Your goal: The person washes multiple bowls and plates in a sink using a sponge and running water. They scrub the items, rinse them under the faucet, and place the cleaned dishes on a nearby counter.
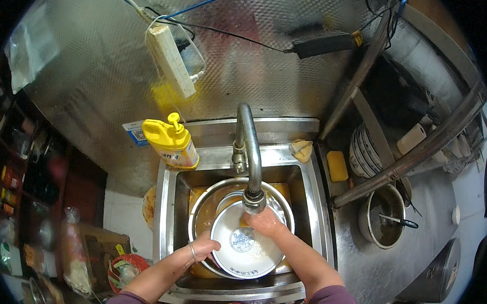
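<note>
My left hand (206,246) grips the left rim of a white plate (248,240) with a blue printed emblem. The plate is tilted over a round metal basin (193,220) standing in a stainless steel sink (307,206). My right hand (263,222) lies against the plate's upper right part, its fingertips near something yellowish; whether it holds this cannot be told. More dishes (229,198) show behind the plate inside the basin. The curved metal faucet (255,161) hangs over the plate's top edge, close to my right hand, and hides part of the rim.
A yellow pump bottle (171,143) stands on the sink's back left corner, a folded cloth (301,150) at the back right. Right of the sink are a yellow sponge (337,166), stacked bowls (364,153), a slanting metal post (397,169) and a metal pot (381,219).
</note>
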`<state>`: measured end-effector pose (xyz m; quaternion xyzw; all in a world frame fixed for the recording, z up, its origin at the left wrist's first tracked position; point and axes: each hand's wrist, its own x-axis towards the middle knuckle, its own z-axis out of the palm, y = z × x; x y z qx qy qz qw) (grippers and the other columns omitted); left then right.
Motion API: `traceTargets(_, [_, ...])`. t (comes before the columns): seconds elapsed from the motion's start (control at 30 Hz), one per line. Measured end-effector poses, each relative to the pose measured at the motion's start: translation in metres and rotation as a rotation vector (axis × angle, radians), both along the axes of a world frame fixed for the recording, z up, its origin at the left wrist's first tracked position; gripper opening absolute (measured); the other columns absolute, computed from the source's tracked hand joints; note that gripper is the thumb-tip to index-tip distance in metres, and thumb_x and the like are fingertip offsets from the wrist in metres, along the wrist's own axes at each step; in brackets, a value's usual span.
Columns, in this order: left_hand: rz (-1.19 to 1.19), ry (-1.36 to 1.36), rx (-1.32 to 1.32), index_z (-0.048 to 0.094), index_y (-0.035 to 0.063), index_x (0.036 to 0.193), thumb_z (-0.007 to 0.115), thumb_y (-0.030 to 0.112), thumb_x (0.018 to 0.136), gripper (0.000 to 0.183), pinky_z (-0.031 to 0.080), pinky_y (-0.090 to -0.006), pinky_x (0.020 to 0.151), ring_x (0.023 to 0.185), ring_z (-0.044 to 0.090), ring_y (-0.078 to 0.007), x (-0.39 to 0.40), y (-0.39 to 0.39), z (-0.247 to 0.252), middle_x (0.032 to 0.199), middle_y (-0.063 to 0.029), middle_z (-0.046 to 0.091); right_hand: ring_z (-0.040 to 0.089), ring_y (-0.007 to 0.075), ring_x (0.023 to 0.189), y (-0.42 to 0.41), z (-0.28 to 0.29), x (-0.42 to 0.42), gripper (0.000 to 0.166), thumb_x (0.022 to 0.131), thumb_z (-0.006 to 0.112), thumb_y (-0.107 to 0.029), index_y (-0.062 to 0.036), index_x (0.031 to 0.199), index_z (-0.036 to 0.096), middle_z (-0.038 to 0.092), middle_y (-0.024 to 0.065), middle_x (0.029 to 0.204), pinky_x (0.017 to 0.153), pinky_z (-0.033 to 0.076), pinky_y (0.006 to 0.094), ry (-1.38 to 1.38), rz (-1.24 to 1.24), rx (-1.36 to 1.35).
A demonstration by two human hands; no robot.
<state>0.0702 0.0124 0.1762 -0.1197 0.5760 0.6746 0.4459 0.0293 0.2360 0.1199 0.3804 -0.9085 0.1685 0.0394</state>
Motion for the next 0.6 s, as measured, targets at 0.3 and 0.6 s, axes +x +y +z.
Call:
traceTargets(0.3, [0.075,0.044,0.037,0.034,-0.0037,0.119,0.042,-0.011,0.062,0.058,0.054,-0.0452,0.047,0.073,0.059,-0.0357,0.008,0.012,-0.038,0.093,-0.0202,0.052,0.054,0.0386,0.075,-0.030,-0.036,0.044,0.018,0.065,0.054,0.000,-0.0017,0.084,0.055,0.056,0.0198,0.082,0.067,0.044,0.0431,-0.312,-0.742,-0.353])
traceTargets(0.6, [0.015,0.115,-0.015,0.042,-0.0058,0.114,0.044,-0.010,0.058,0.056,0.049,-0.0271,0.052,0.073,0.059,-0.0208,0.006,0.007,-0.013,0.091,-0.0136,0.056,0.056,0.0318,0.075,-0.050,-0.028,0.085,0.012,0.067,0.053,-0.003,-0.0050,0.078,0.057,0.056,0.0139,0.077,0.065,0.046,0.0379,-0.456,-0.059,-0.288])
